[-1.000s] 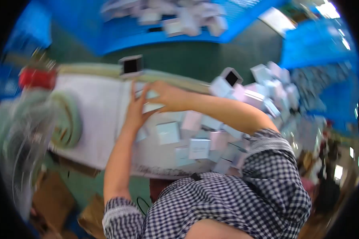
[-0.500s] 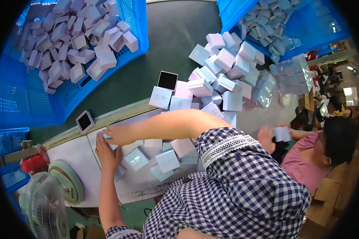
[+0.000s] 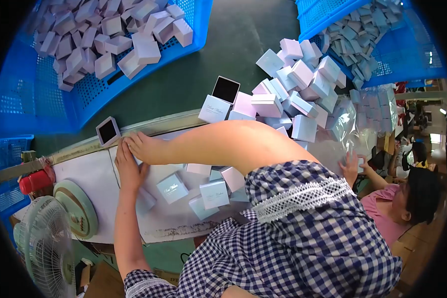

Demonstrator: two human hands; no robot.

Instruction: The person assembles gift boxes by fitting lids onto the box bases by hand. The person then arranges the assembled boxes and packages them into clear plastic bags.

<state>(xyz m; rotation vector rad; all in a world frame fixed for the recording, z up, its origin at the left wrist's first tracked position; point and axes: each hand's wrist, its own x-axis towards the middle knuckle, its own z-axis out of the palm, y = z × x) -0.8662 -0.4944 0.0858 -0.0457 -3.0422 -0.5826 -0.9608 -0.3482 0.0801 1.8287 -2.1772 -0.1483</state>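
Observation:
My left hand (image 3: 128, 166) and my right hand (image 3: 148, 148) meet above the white worktop, with fingers bent and fingertips together. Whatever lies between them is hidden by the fingers. Just beyond the fingertips, an open small box (image 3: 108, 131) with a black inside rests at the dark belt's edge. Under my right forearm lie several pale boxes, among them a light blue box with silver lettering (image 3: 172, 188) and another lettered blue box (image 3: 214, 194). A pale box (image 3: 144, 201) sits beside my left wrist.
A blue crate (image 3: 92, 107) of pale box parts stands at upper left, another blue crate (image 3: 328, 17) at upper right. A heap of boxes (image 3: 300, 74) covers part of the belt (image 3: 243, 30). A fan (image 3: 47, 243) stands at lower left. A co-worker in pink (image 3: 385, 201) handles something at right.
The camera view has shifted, so the crates and box heap appear further right. My hands stay together near the open black-lined box. The co-worker's hands have lowered.

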